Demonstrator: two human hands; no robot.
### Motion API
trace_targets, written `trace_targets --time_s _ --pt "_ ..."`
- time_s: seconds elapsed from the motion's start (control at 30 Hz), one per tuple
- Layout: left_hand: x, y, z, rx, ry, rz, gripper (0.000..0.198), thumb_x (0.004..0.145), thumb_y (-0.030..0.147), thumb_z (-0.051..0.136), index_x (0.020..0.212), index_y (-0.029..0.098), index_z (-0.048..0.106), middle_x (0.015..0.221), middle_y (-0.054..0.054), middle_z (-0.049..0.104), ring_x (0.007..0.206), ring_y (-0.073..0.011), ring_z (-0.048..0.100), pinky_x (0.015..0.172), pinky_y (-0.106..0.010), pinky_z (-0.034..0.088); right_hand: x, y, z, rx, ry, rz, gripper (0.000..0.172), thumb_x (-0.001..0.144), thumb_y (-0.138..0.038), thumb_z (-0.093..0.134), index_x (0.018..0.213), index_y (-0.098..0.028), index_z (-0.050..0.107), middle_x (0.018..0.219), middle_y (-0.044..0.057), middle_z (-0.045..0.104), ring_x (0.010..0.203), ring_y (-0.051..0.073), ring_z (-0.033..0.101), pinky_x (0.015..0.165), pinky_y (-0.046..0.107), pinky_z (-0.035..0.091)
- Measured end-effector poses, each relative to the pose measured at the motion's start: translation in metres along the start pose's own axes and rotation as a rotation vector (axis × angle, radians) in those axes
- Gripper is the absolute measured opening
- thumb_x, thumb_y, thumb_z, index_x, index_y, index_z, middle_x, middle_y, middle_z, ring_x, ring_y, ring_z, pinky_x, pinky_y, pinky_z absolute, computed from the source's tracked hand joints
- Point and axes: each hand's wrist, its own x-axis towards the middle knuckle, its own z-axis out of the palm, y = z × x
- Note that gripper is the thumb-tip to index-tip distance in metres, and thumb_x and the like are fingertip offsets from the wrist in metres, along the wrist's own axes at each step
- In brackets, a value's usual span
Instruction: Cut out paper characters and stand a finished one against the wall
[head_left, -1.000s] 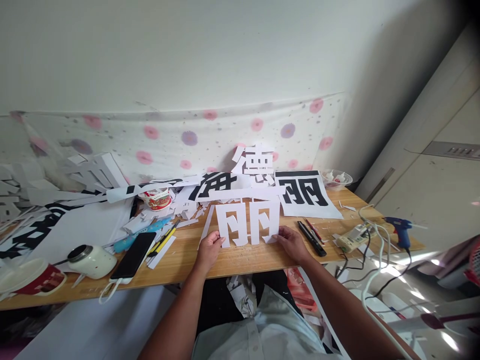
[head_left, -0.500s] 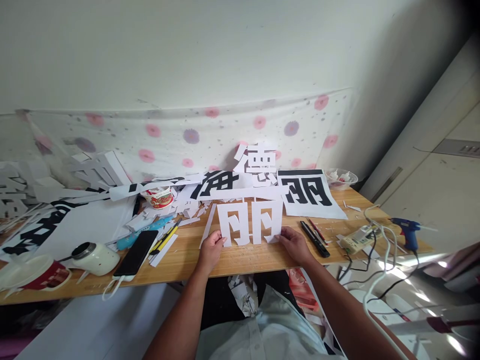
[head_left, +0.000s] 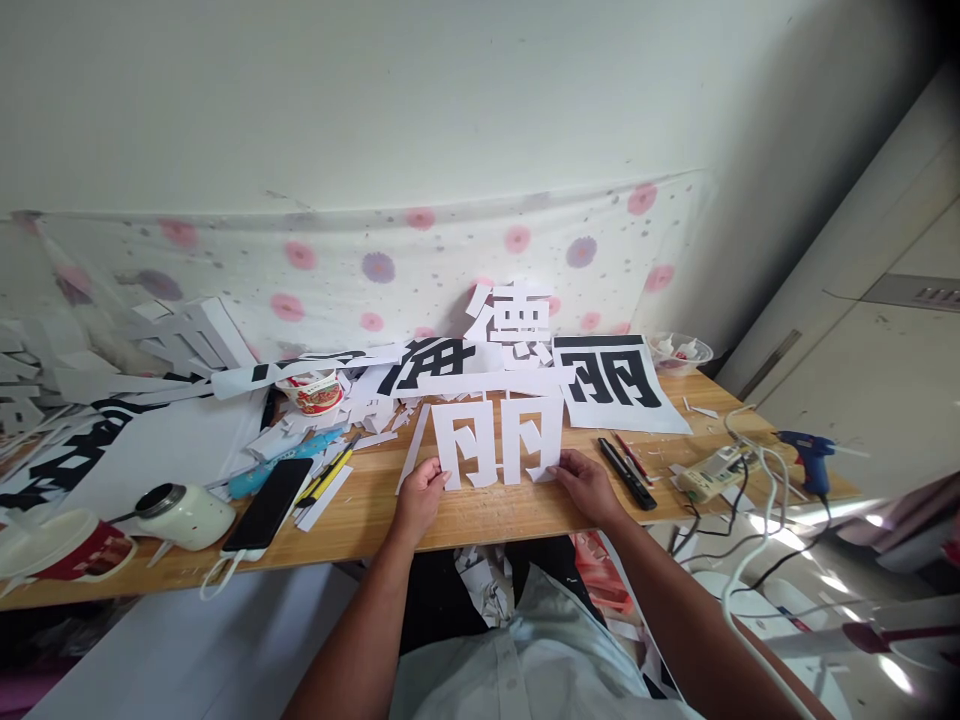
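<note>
Pinching white lettering (head_left: 511,442), left hand (head_left: 421,495) and right hand (head_left: 588,486) are nearly closed.

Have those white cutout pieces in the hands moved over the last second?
No: against the black tool lying on the table, the white cutout pieces show no clear shift either way.

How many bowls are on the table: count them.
3: red-banded bowl front left, printed bowl amid paper scraps, clear bowl back right. More may be hidden.

“丽” on sheet (head_left: 622,388), “德” cutout (head_left: 520,336)
</note>
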Motion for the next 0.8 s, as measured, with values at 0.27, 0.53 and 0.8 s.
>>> trace_targets --time_s 0.27,0.53,0.8 --pt "-0.0009 0.0023 0.0007 0.016 0.011 -0.010 0.037 0.086 0.046 0.079 0.112 0.020 0.080 0.115 -0.010 0.086 0.111 -0.0317 0.078 0.102 -0.041 0.058 -0.0028 -0.0040 0.0009 -0.043 0.035 -0.004 0.036 0.087 -0.053 0.079 0.109 -0.026 0.082 0.111 0.009 0.087 0.105 0.035 0.079 0.102 0.050 0.059" --pt "0.0000 -0.0034 -0.0012 0.014 0.027 -0.005 0.036 0.085 0.046 0.078 0.111 0.020 0.080 0.113 -0.009 0.086 0.107 -0.0305 0.078 0.101 -0.040 0.057 -0.0040 -0.0074 0.0003 -0.067 0.036 -0.030 0.033 0.088 -0.050 0.079 0.109 -0.025 0.083 0.110 0.009 0.086 0.103 0.033 0.078 0.100 0.048 0.059" --pt "-0.0027 0.0029 -0.0001 0.015 0.034 -0.007 0.037 0.085 0.044 0.079 0.113 0.020 0.081 0.114 -0.010 0.086 0.107 -0.0307 0.079 0.102 -0.041 0.058 -0.0037 -0.0036 0.0009 -0.053 0.034 -0.012 0.032 0.088 -0.051 0.079 0.108 -0.026 0.082 0.111 0.009 0.087 0.104 0.034 0.079 0.102 0.050 0.059"
